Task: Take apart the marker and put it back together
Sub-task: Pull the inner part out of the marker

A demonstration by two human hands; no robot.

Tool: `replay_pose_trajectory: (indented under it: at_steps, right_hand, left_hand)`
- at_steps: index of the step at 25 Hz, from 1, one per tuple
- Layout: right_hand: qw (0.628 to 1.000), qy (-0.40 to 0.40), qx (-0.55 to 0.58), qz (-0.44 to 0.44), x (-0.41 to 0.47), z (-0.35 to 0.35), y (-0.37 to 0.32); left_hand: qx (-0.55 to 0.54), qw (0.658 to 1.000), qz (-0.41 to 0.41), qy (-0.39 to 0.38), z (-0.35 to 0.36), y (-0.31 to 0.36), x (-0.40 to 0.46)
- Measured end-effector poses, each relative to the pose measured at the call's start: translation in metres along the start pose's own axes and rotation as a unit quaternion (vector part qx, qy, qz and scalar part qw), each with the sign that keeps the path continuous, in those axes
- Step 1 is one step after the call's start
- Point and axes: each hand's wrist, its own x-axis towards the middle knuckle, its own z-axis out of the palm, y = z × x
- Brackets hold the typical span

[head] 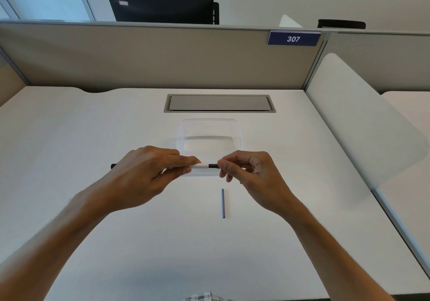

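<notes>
Above white desk, both hands' curled fingers pinch marker level.

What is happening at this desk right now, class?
A person holds a slim white marker with black ends level above the white desk. The left hand grips its barrel, while the right hand pinches the black end piece. A thin blue rod lies apart on the desk, in front of an empty clear plastic tub.
</notes>
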Motion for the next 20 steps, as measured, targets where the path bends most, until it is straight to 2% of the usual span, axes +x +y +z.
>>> replay_pose_trajectory:
  at_steps: [7, 20]
  right_hand:
    - [1.0, 0.006, 0.002, 0.004, -0.002, -0.008, -0.001]
    - [0.975, 0.012, -0.203, -0.088, -0.003, -0.011, -0.001]
  left_hand:
    - [0.005, 1.0, -0.007, -0.008, 0.0, -0.001, -0.001]
    - [0.046, 0.999, 0.002, -0.024, -0.001, -0.005, -0.001]
